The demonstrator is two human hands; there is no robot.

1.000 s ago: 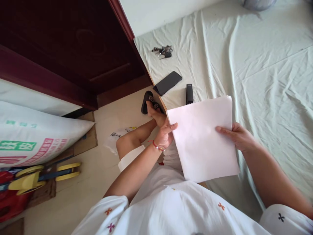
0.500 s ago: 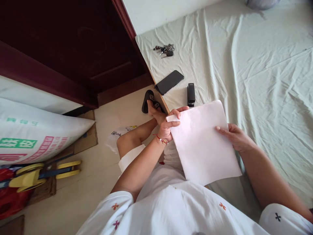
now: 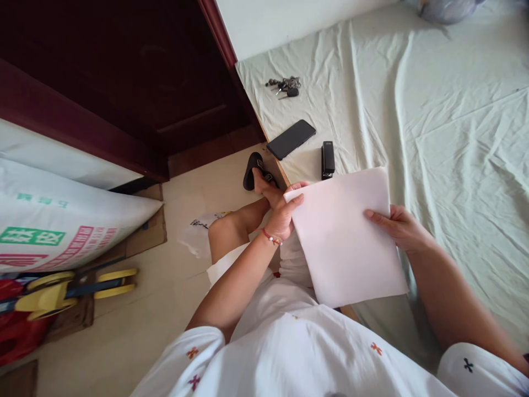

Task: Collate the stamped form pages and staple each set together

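Observation:
A blank white sheet of paper point(image 3: 347, 242), perhaps more than one layer, is held over my lap between both hands. My left hand point(image 3: 285, 215) pinches its upper left corner, thumb on top and fingers underneath. At the right edge my right hand point(image 3: 397, 226) grips it, with the thumb flat on the face and the other fingers behind. Just beyond the paper's top edge a black stapler point(image 3: 327, 160) lies on the pale cloth-covered surface point(image 3: 454, 165). A black phone point(image 3: 291, 139) lies to the left of the stapler.
A bunch of keys point(image 3: 285, 86) lies farther back on the cloth. A dark red door point(image 3: 124, 71) stands at the upper left. On the floor side are a large printed white sack point(image 3: 74, 215) and a yellow-and-blue wheeled object point(image 3: 74, 292). A bag point(image 3: 448, 10) sits at the top right.
My left thumb has come down onto the paper's corner, and the left fingers have slid further beneath it. The paper's top right corner now lies flatter. The view has shifted slightly.

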